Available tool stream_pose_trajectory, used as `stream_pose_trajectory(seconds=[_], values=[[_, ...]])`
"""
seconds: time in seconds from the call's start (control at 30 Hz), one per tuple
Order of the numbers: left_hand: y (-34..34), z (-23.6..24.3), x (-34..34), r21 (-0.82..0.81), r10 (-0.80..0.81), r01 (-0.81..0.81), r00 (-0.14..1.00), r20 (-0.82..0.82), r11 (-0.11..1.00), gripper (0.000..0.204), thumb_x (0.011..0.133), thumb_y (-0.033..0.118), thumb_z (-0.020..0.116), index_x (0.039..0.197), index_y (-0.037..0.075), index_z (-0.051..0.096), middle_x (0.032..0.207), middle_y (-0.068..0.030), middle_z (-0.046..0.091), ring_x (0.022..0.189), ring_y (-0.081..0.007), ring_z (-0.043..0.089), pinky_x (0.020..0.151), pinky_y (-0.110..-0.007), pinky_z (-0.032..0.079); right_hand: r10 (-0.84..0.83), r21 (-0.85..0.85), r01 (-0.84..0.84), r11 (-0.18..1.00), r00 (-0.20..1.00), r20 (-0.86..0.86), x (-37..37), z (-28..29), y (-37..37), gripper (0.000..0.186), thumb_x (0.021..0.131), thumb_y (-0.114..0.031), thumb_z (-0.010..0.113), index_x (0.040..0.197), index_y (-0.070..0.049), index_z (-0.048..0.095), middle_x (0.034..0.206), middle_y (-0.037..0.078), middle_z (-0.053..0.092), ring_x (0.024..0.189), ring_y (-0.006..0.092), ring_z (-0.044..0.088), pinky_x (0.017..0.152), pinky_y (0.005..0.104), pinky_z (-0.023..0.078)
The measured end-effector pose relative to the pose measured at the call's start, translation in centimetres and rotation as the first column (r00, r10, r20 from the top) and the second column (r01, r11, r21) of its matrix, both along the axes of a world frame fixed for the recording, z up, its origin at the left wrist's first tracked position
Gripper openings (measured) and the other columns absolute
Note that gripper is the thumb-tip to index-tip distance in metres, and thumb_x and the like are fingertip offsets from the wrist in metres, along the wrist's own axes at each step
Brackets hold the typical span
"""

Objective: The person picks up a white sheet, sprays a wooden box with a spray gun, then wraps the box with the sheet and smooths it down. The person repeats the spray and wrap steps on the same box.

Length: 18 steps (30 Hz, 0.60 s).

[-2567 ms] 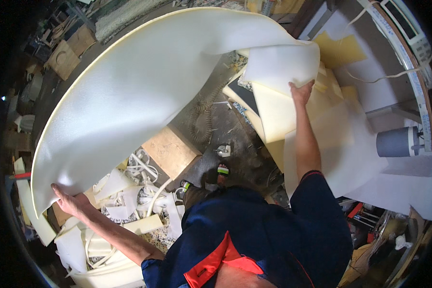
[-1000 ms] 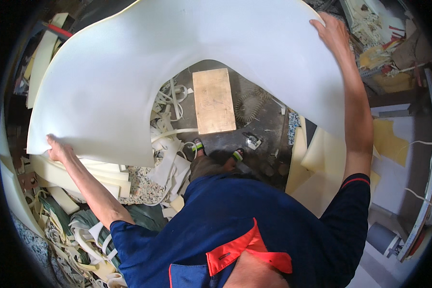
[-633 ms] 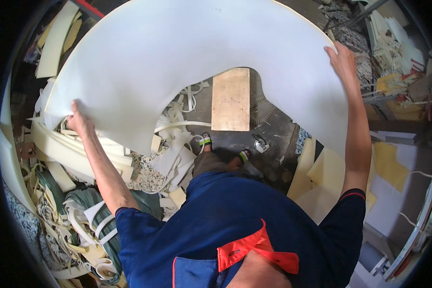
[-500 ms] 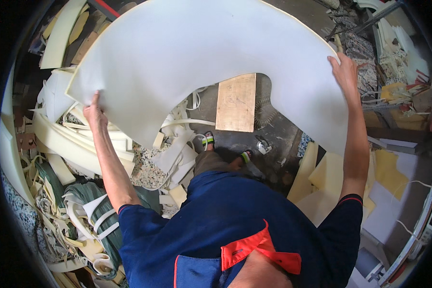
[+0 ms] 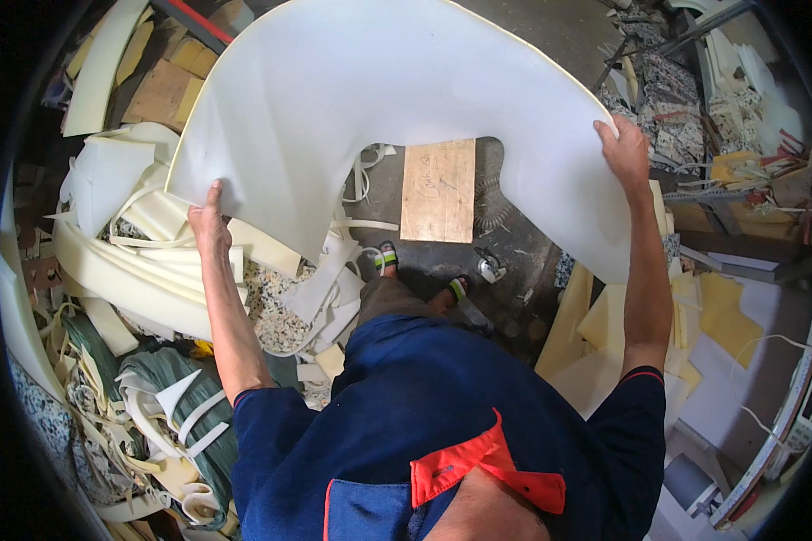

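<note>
Spanning the gap btwn both hands, a large white sheet (image 5: 406, 81) w/ a thin yellow edge is held up in front of the body, above the floor (image 5: 537, 230). It's bowed into an arch: far edge is cut off at top of view, two ends are hung down toward the body, L and R. By the L hand (image 5: 209, 221) the sheet is gripped near its L corner, thumb on the upper face, fingers mostly hidden. By the R hand (image 5: 624, 151) the R edge is gripped, thumb also on the face; finger placement underneath can't be told.

Compared w/ approx. 1 sec ago, the L hand is brought well inward and the R hand slightly inward, so the gap btwn them is narrowed. The L part is now creased and bent more; the curved opening btwn the two ends is tightened. Prob. more slack is carried in the middle as a result, so control seems to be left to the two edge grips alone.

Thru the opening a wooden panel (image 5: 438, 191) is seen, w/ a coiled hose (image 5: 490, 206) just beside it. Cream foam strips (image 5: 126, 279) are piled near the L forearm, dark green sheeting (image 5: 212, 406) closer in; cream foam slabs (image 5: 568, 329) are stacked near the R forearm.
</note>
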<state>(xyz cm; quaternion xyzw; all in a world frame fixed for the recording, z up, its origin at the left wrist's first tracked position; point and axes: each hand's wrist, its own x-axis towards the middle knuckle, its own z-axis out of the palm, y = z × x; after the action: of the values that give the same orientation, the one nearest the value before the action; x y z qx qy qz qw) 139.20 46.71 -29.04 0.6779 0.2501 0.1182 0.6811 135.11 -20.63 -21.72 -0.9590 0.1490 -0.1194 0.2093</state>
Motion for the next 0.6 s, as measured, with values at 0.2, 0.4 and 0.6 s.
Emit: stream_pose_trajectory(seconds=[0.2,0.4,0.6], values=[[-1.5,0.7,1.1,0.013,-0.096,0.096,0.995,-0.013,0.995,0.041,0.091,0.023,0.07,0.122,0.001,0.056,0.109,-0.01,0.065,0.088,-0.0206,0.066,0.073,-0.038,0.058,0.014,0.031,-0.014,0.999,1.0,0.005,-0.6,-0.2,1.7,0.03,0.088,-0.031,0.064,0.092,-0.001,0.066,0.083,0.024,0.067,0.08,0.0403,0.067,0.073,0.0453,0.05],[-5.2,2.4,2.4,0.051,-0.192,0.189,0.979,0.063,0.981,0.038,0.094,0.024,0.066,0.119,-0.003,0.061,0.105,-0.0105,0.067,0.09,-0.0173,0.064,0.074,-0.032,0.053,0.081,0.169,-0.104,0.98,0.987,0.136,-1.5,-0.1,5.1,0.025,0.088,-0.023,0.065,0.1,-0.002,0.067,0.084,0.022,0.068,0.077,0.0351,0.069,0.069,0.0407,0.052],[-11.8,4.0,3.5,0.156,-0.372,0.351,0.917,0.143,0.923,0.034,0.096,0.026,0.064,0.113,-0.003,0.066,0.102,-0.0092,0.069,0.089,-0.0136,0.061,0.079,-0.029,0.05,0.124,0.187,-0.152,0.971,0.98,0.154,-1.8,0.2,11.2,0.035,0.089,-0.024,0.067,0.119,-0.005,0.064,0.091,0.019,0.071,0.081,0.0289,0.071,0.071,0.0371,0.054]])
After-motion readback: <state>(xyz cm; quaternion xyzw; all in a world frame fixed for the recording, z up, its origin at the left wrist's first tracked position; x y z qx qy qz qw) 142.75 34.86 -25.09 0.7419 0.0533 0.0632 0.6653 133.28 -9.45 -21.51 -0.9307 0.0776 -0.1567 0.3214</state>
